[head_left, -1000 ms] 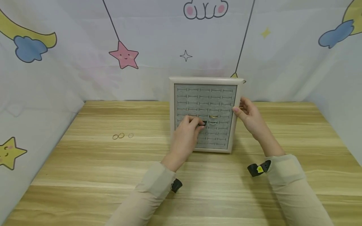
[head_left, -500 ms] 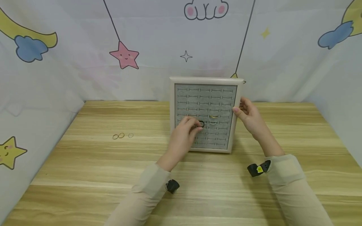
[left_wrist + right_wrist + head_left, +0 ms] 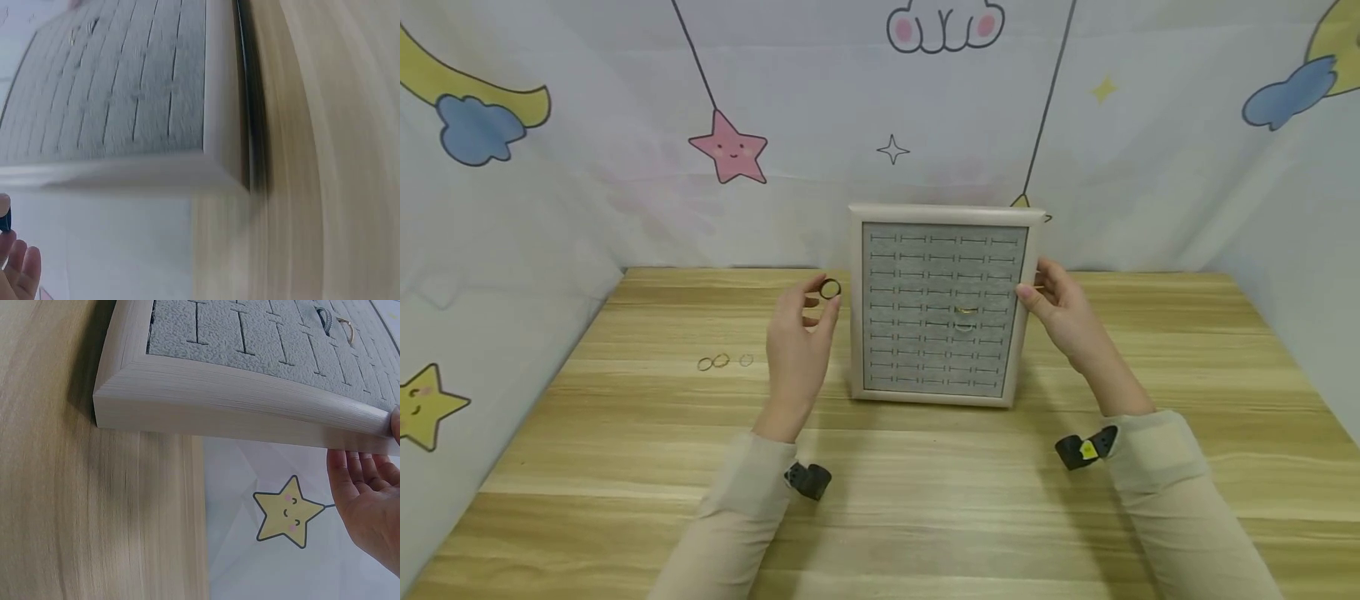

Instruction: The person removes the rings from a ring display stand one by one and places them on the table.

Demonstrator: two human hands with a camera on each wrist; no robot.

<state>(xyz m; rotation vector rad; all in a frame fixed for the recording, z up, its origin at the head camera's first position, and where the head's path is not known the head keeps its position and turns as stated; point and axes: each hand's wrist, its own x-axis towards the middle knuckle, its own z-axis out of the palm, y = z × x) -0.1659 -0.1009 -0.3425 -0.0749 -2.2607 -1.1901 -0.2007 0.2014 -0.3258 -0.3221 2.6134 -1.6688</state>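
A black ring (image 3: pixel 830 289) is pinched between the thumb and a finger of my left hand (image 3: pixel 797 346), which is raised just left of the ring display board (image 3: pixel 902 350). The board has a pale frame and a grey slotted pad, and it stands upright on the table. A gold ring (image 3: pixel 966 311) and a silver ring (image 3: pixel 964 327) sit in its slots, one above the other. My right hand (image 3: pixel 1063 312) grips the board's right edge, thumb in front and fingers behind. In the left wrist view, only part of the left hand (image 3: pixel 22 269) shows at the lower left corner.
Several thin rings (image 3: pixel 722 360) lie in a row on the wooden table (image 3: pixel 625 467), left of the board. Behind the table hangs a white cloth (image 3: pixel 820 117) printed with stars and clouds.
My left hand has drawn back from the board's slots and moved left past its edge, with the black ring pinched in it. My right hand stays on the frame.
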